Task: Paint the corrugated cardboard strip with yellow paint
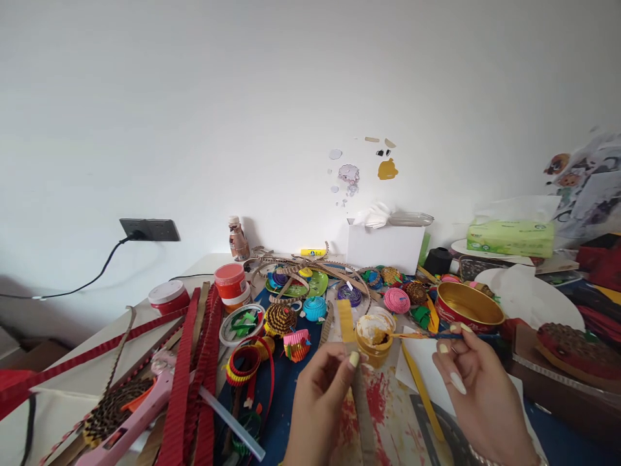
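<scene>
My left hand pinches a long cardboard strip between thumb and fingers. The strip's upper end is coated yellow, and its bare grey-brown length hangs down below the hand. In my right hand is a thin paintbrush, held almost level. Its tip reaches into the mouth of a small paint jar with yellow paint inside and white, crusted paint on its lid or rim. Beneath both hands lies a paint-stained sheet, smeared red and yellow. A yellow strip rests on the right side of it.
At left are red corrugated strips, a pink glue gun with a clear glue stick, and red paint tubs. Coiled paper pieces crowd the middle. A gold-lined bowl and a tissue pack stand at right.
</scene>
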`<state>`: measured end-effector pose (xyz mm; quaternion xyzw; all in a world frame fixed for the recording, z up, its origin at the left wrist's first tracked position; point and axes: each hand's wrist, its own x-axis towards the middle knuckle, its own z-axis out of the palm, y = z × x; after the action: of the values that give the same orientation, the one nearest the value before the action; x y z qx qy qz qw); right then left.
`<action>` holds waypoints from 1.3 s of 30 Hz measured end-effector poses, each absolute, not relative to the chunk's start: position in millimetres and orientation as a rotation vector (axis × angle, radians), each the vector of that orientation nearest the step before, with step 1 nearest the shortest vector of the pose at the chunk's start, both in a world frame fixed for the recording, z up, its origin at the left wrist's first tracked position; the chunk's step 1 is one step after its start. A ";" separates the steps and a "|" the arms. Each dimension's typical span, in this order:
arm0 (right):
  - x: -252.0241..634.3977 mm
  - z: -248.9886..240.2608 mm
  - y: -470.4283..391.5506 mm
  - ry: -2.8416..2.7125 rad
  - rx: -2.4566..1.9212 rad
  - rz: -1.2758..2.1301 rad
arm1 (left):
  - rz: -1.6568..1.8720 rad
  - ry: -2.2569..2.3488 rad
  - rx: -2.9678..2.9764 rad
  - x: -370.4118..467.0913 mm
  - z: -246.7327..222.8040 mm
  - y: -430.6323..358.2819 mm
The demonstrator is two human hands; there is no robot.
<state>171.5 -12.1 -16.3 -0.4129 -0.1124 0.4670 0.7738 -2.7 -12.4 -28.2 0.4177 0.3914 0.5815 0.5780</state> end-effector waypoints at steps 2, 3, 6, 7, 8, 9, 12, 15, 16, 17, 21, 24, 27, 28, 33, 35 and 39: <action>171.9 -16.5 -12.0 -0.255 -0.899 1.009 | 1.277 0.904 0.771 -2.4 -28.8 -7.4; 172.0 -16.6 -12.0 -0.264 -0.901 1.008 | 1.251 0.896 0.714 -2.3 -29.2 -5.4; 171.6 -16.2 -12.4 -0.281 -0.909 1.005 | 1.216 0.875 0.653 -1.5 -30.1 -2.3; 171.3 -15.8 -12.5 -0.279 -0.914 0.999 | 1.210 0.866 0.654 -1.2 -30.4 -2.1; 171.0 -15.4 -12.5 -0.278 -0.920 0.995 | 1.203 0.855 0.658 -0.8 -30.8 -2.1; 170.7 -15.0 -12.4 -0.280 -0.925 0.995 | 1.196 0.844 0.663 -0.5 -31.3 -2.2; 170.2 -14.5 -11.8 -0.290 -0.929 1.004 | 1.170 0.822 0.664 0.0 -32.6 -2.4; 170.0 -15.0 -11.3 -0.302 -0.927 1.000 | 1.150 0.821 0.676 0.0 -32.9 -2.6; 170.0 -15.2 -11.4 -0.301 -0.924 0.998 | 1.143 0.816 0.684 0.1 -32.8 -2.7; 170.0 -15.3 -11.6 -0.300 -0.923 0.999 | 1.137 0.810 0.691 0.1 -32.6 -2.9; 169.8 -14.9 -12.9 -0.275 -0.934 1.017 | 1.126 0.779 0.726 0.6 -32.4 -3.5; 169.5 -14.6 -13.5 -0.272 -0.942 1.031 | 1.115 0.801 0.751 0.7 -31.9 -4.0; 169.5 -15.4 -13.0 -0.288 -0.942 1.043 | 1.097 0.840 0.762 0.3 -30.0 -4.8; 169.6 -15.9 -12.6 -0.293 -0.940 1.045 | 1.092 0.845 0.763 0.2 -29.3 -5.0; 170.4 -18.1 -11.8 -0.292 -0.943 1.053 | 1.086 0.867 0.754 0.4 -28.8 -5.2; 170.7 -18.5 -12.3 -0.278 -0.947 1.056 | 1.082 0.861 0.753 0.7 -29.5 -4.9; 170.6 -18.3 -13.2 -0.266 -0.946 1.055 | 1.062 0.842 0.792 0.6 -29.3 -4.7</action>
<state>170.6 -13.2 -18.3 -0.4330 -0.1219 0.4828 0.7514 0.6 -4.7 -29.3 0.3564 0.3790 0.4781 0.7076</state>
